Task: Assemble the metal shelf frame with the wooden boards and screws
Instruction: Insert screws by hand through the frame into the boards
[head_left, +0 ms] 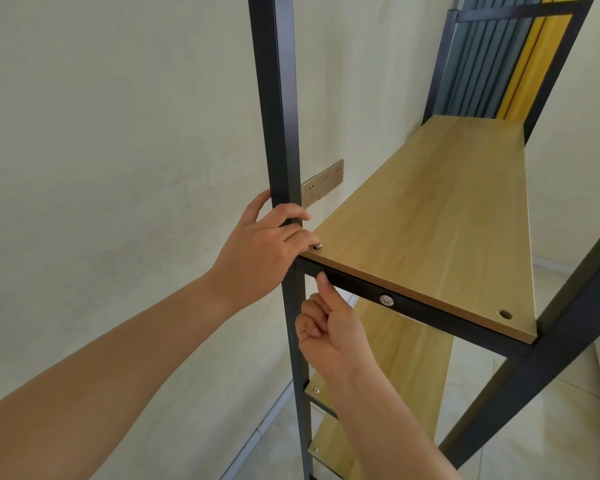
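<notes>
Light oak-grain rectangular wooden board [430, 216] lying flat on the dark metal shelf frame [278, 98], long axis running away toward the far upright. Silver screw [317, 246] at its near-left corner, pinched by left hand [257, 252] fingers. Below that corner, right hand [329, 327] fingers curled, thumb up against the crossbar.

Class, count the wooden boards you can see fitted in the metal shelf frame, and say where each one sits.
3. The top board lies at hand height; a second board shows beneath it; a third board sits lowest, by the near post. Others may be hidden below the picture's edge.
</notes>
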